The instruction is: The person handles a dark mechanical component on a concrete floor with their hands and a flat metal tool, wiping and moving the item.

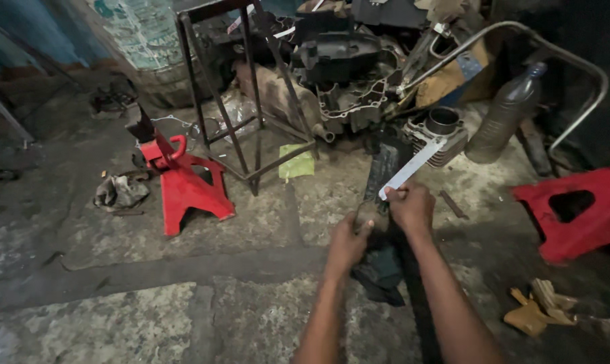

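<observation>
Both forearms are stretched forward over the floor. A flat white strip is pinched in the right hand, angled up and away; a dark part is gripped by the left hand just beside it.

The stained concrete floor carries a red jack stand, a crumpled rag — and a red stool.

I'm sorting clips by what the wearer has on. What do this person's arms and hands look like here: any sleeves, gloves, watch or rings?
Both forearms are bare up to the picture's bottom edge: no sleeves show. The left hand and the right hand wear no gloves. No watch, bracelet or ring is visible on either wrist or on the fingers that show, though the dim light hides fine detail.
</observation>
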